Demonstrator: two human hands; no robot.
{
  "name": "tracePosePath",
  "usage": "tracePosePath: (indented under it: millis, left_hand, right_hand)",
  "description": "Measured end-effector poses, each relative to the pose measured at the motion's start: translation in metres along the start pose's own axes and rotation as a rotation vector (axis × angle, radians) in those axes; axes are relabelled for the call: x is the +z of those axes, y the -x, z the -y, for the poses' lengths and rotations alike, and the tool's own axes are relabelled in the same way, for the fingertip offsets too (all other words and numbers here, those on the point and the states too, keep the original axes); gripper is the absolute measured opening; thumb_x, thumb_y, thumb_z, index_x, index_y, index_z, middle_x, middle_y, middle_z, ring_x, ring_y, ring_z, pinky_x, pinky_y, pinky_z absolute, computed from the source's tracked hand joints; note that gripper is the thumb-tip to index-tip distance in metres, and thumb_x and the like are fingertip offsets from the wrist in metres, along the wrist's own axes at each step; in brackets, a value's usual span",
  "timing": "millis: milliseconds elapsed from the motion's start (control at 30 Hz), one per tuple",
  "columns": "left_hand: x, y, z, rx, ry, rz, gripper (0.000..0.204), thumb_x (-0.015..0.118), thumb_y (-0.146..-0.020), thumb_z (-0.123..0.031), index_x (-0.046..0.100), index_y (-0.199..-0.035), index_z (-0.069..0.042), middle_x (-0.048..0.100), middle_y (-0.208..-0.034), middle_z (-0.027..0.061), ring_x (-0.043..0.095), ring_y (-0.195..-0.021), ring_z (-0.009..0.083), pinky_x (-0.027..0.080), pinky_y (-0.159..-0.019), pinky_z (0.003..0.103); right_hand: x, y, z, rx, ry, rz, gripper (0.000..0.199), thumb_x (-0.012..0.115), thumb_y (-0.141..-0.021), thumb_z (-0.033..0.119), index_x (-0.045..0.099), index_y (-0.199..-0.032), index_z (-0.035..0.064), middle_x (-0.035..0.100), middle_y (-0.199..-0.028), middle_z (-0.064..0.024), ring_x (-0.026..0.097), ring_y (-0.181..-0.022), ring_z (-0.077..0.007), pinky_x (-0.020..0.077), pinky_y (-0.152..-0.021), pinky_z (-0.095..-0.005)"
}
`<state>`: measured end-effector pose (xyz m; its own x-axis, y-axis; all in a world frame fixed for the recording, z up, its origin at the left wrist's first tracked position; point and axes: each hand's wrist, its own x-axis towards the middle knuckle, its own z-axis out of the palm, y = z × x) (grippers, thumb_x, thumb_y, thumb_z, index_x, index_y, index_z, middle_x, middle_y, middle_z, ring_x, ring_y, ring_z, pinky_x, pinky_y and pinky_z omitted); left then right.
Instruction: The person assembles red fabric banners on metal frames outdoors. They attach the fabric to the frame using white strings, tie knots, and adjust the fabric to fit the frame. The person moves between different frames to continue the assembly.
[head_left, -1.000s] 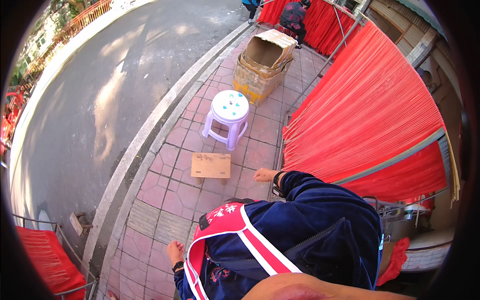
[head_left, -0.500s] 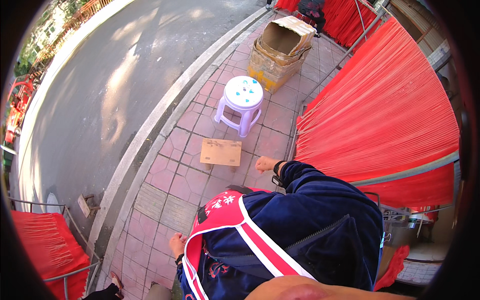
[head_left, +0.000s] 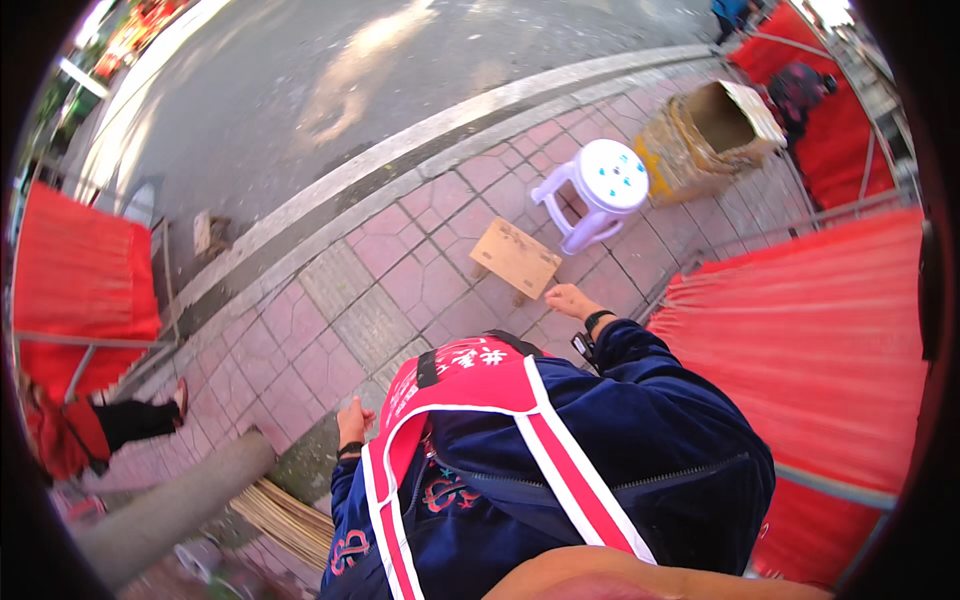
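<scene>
The view swings leftward, bringing a person's black-clad leg [head_left: 145,420] and a thick grey post [head_left: 175,510] further into sight, lower left of the wooden stool [head_left: 516,258]; neither hand seems to gain a hold by this turn; the right hand [head_left: 572,300], fingers loosely curled, apparently empty, is just beside the wooden stool; the left hand [head_left: 354,422], fingers half bent around nothing visible, hangs lower left of it; the wooden stool stands on pink paving [head_left: 408,270], with a plastic stool [head_left: 612,175] and cardboard box [head_left: 680,150] to its upper right, red strands [head_left: 810,330] right, road [head_left: 270,130] beyond.
</scene>
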<state>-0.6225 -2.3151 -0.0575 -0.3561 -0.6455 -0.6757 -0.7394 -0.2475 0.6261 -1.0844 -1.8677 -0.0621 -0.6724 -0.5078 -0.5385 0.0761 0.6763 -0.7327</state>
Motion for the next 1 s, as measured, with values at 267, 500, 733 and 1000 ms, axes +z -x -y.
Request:
tracePosePath:
  millis: [267,500,733,1000]
  left_hand:
    - [-0.046,0.052,0.023,-0.079,-0.051,-0.227,0.062,0.045,-0.092,-0.047,0.067,-0.056,-0.002,0.065,-0.055,0.0108,0.062,-0.051,0.0215,0.052,-0.061,0.036]
    - [-0.095,0.132,0.148,-0.373,0.464,-0.381,0.045,0.054,-0.094,-0.037,0.063,-0.064,-0.004,0.062,-0.057,0.0073,0.060,-0.049,0.0176,0.047,-0.046,0.033]
    - [-0.101,0.214,0.263,-0.531,0.673,-0.544,0.034,0.055,-0.096,-0.031,0.061,-0.077,-0.003,0.062,-0.065,0.0075,0.061,-0.050,0.0161,0.043,-0.040,0.030]
    - [-0.062,0.282,0.320,-0.602,0.894,-0.597,0.029,0.054,-0.098,-0.030,0.060,-0.095,-0.002,0.064,-0.076,0.0085,0.063,-0.056,0.0174,0.046,-0.043,0.030]
  right_hand:
    - [0.041,0.033,-0.026,0.150,0.327,0.248,0.025,0.061,-0.080,0.023,0.068,-0.069,0.0025,0.062,-0.062,-0.0044,0.058,-0.053,-0.0142,0.0444,-0.048,-0.0320]
    - [0.122,-0.012,0.049,-0.005,0.450,0.395,0.028,0.060,-0.082,0.025,0.069,-0.076,-0.0009,0.068,-0.070,-0.0058,0.064,-0.066,-0.0162,0.0474,-0.057,-0.0326]
    - [0.248,-0.023,0.218,-0.058,0.454,0.616,0.026,0.059,-0.085,0.026,0.070,-0.082,0.0027,0.069,-0.072,-0.0053,0.060,-0.061,-0.0130,0.0483,-0.058,-0.0277]
    - [0.360,-0.051,0.260,-0.328,0.622,0.807,0.024,0.059,-0.086,0.023,0.071,-0.083,0.0018,0.070,-0.072,-0.0066,0.065,-0.067,-0.0140,0.0508,-0.062,-0.0292]
